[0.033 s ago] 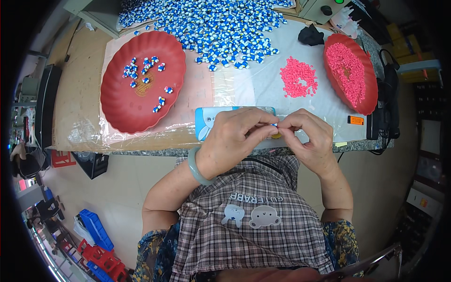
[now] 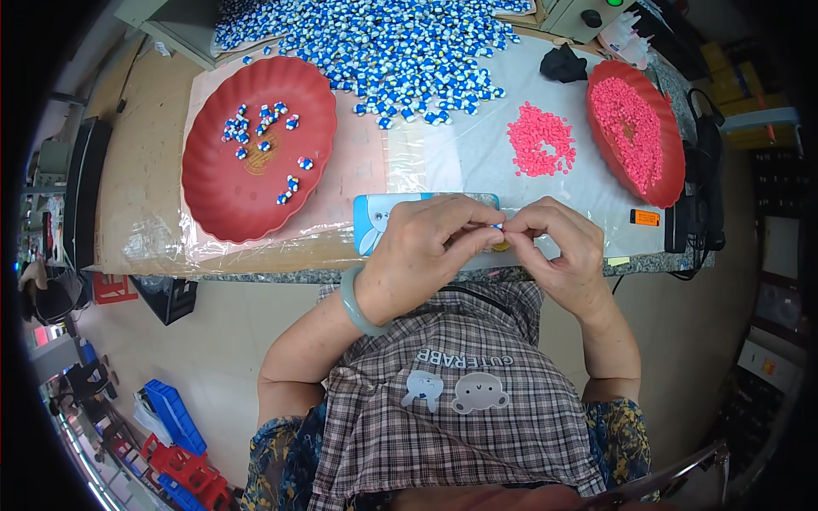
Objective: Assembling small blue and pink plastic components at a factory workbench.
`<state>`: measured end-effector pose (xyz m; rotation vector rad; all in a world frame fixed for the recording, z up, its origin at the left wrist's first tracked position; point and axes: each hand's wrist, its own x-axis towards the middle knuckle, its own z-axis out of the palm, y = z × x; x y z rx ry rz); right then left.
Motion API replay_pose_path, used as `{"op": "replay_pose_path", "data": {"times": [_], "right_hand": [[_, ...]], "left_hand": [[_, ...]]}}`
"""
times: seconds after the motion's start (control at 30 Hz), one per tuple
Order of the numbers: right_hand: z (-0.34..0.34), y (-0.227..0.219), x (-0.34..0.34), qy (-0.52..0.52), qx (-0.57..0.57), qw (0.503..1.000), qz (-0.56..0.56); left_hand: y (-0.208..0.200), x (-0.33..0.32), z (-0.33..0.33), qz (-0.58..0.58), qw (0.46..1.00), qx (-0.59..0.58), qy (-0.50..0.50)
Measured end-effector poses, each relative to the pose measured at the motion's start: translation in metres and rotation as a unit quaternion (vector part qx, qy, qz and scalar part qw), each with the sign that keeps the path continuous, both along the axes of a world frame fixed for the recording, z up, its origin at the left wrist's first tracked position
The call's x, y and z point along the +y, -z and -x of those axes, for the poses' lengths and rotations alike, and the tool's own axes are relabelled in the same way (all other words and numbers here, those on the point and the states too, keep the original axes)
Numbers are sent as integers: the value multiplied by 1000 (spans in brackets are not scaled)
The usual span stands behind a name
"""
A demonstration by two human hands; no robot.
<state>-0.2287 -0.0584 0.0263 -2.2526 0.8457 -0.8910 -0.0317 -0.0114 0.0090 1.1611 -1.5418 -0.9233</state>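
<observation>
Over the front edge of the table, my left hand [image 2: 426,243] pinches a small blue-and-white piece [image 2: 498,226] between thumb and forefinger; only its tip shows. My right hand [image 2: 564,247] meets it there with thumb and forefinger pressed together, and what they hold, if anything, is too small to make out. Beneath my left hand lies a light blue case with a white rabbit picture [image 2: 370,223]. A heap of blue-and-white pieces [image 2: 400,64] spreads over the back of the table. Several similar pieces lie in a red scalloped tray [image 2: 213,183] at the left.
Small pink pieces [image 2: 538,136] lie loose on the sheet to the right. More fill a second red tray [image 2: 671,175], tilted at the right edge. Close by are a black cloth-like lump [image 2: 563,64] and an orange-and-black object [image 2: 646,218]. Grey machine housings stand behind.
</observation>
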Motion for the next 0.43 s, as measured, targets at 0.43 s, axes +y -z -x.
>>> {"op": "replay_pose_path", "data": {"times": [0.43], "right_hand": [[5,-2,-4,-15,3,999,-29]], "left_hand": [[-6,2,-3,-30,999,-16,28]]}}
